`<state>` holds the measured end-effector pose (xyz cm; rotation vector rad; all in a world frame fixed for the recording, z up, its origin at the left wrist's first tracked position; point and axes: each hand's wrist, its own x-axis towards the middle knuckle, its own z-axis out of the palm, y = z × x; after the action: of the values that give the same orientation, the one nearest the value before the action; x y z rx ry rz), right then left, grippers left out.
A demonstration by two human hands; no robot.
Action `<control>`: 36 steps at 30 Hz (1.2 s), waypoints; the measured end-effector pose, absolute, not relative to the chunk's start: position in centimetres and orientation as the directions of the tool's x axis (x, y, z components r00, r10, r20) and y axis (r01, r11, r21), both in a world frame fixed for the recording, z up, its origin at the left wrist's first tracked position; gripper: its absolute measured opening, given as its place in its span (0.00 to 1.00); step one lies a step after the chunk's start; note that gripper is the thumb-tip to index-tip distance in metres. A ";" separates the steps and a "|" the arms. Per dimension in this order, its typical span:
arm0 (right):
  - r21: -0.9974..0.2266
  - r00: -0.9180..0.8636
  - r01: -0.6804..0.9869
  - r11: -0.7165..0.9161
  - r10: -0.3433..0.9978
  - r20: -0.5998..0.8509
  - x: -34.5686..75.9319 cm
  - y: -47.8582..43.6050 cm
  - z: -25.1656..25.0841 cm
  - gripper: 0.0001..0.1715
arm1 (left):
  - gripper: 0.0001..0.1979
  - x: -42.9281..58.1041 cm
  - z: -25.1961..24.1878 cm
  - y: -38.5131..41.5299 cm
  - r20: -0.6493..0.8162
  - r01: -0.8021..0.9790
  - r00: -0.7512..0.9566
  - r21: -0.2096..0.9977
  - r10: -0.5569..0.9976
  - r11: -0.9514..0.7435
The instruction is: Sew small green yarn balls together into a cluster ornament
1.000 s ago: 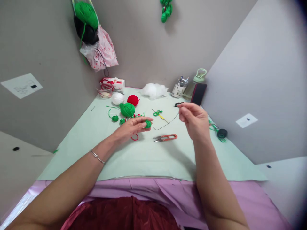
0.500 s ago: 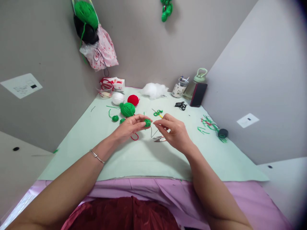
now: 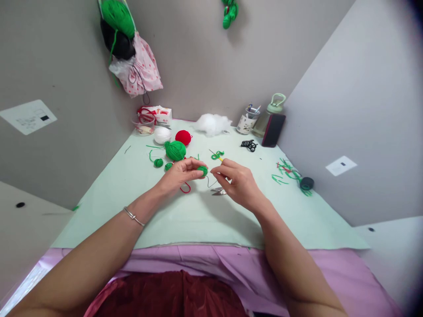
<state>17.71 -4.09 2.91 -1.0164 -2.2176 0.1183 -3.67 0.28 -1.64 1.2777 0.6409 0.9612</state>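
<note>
Between the thumb and fingers of my left hand [image 3: 183, 172] is a small round green crocheted piece [image 3: 202, 171]. My right hand [image 3: 236, 179] faces it a little to the right, thumb and forefinger pinched on something too small to make out. A thin dark thread [image 3: 208, 181] hangs in a loop between the two hands. Under my right hand lie scissors [image 3: 218, 191], their handles hidden by it. Just beyond the fingers is a yellow-handled crochet hook [image 3: 220, 159] beside a green crocheted piece [image 3: 216, 155]. A red yarn loop [image 3: 186, 188] lies below my left hand.
Behind my left hand sit a green yarn ball [image 3: 175, 151], a red one [image 3: 183, 137] and a white one [image 3: 162, 135]. White stuffing [image 3: 213, 125], a pen cup [image 3: 247, 122], a bottle [image 3: 262, 121] and a phone [image 3: 274, 130] line the back. Yarn scraps [image 3: 286, 169] and black tape [image 3: 306, 183] lie right.
The green piece has turned slightly in my left hand, and the light strand across it no longer shows. My right hand stays pinched close to it, barely shifted.
</note>
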 end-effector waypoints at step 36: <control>-0.557 -0.284 0.666 0.497 0.859 0.427 15.8 -3.6 0.8 0.04 | 0.15 -2.6 -1.2 -0.6 0.211 -0.181 0.335 0.971 0.918 -0.157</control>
<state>15.76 -3.64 0.83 -1.2480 -2.0418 0.3530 -2.62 -0.56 -1.25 1.3794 0.7373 1.1358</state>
